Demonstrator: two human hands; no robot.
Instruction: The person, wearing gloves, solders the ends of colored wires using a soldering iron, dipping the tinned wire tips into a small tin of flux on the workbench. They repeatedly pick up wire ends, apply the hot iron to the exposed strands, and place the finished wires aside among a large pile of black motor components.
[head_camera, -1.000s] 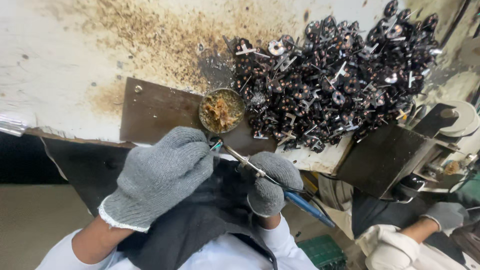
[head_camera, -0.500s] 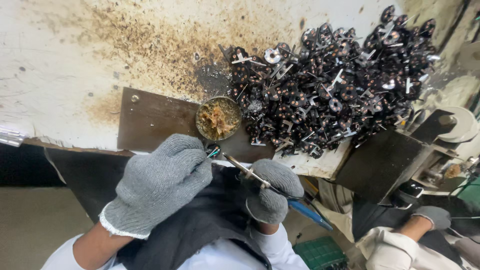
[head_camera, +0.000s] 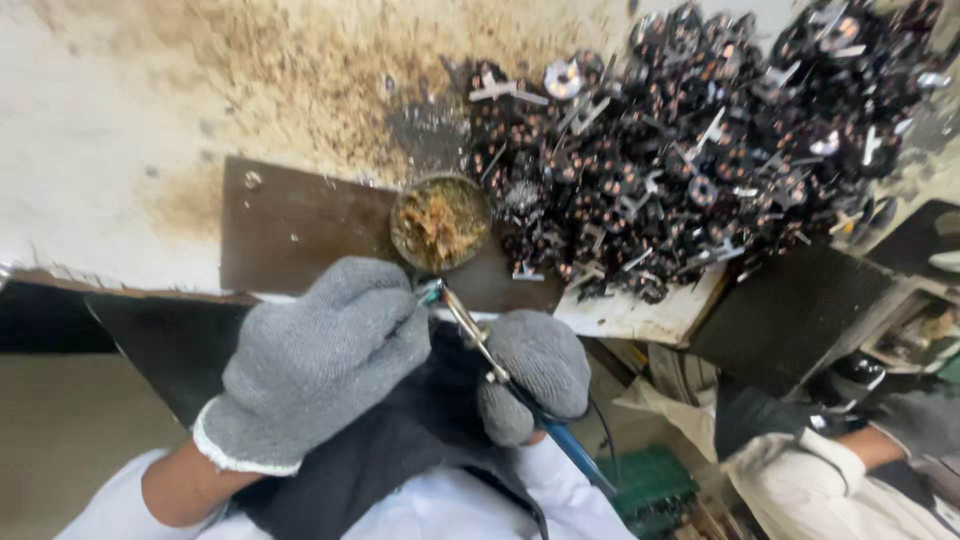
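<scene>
**Soldering iron and small part, held in gloved hands**

Just below the round tin of brownish paste, at the counter edge: right hand, gloved grey, closed around a soldering iron with a blue handle, tip angled up toward the left hand. Left hand curled shut on a small part, mostly hidden by the fingers. Iron likely light and stiff, hot at the tip; best gripped by the insulated handle. Beyond the tin, up and right of both hands, a heap of dark metal parts, probably small, hard, easily snagged.
</scene>
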